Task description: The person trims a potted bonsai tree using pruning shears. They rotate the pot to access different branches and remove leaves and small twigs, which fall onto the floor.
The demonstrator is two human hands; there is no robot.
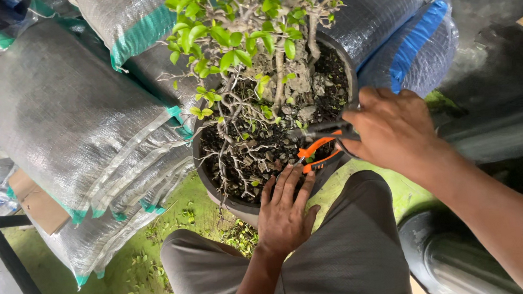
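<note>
A small tree (pixel 245 35) with twisted grey branches and bright green leaves grows in a round dark pot (pixel 211 183) filled with dark gritty soil. My left hand (pixel 285 214) lies flat, fingers spread, on the near rim and soil of the pot. My right hand (pixel 392 130) grips pruning shears (pixel 319 143) with orange springs and dark handles, their tip pointing left into the bare twigs at the tree's base. My knees in grey shorts are just below the pot.
Stacked woven grey sacks (pixel 76 119) with green and blue edges surround the pot at left and behind. Leaf clippings (pixel 159 269) litter the green floor. A dark round container (pixel 448 257) sits at lower right, a black metal frame (pixel 6 251) at lower left.
</note>
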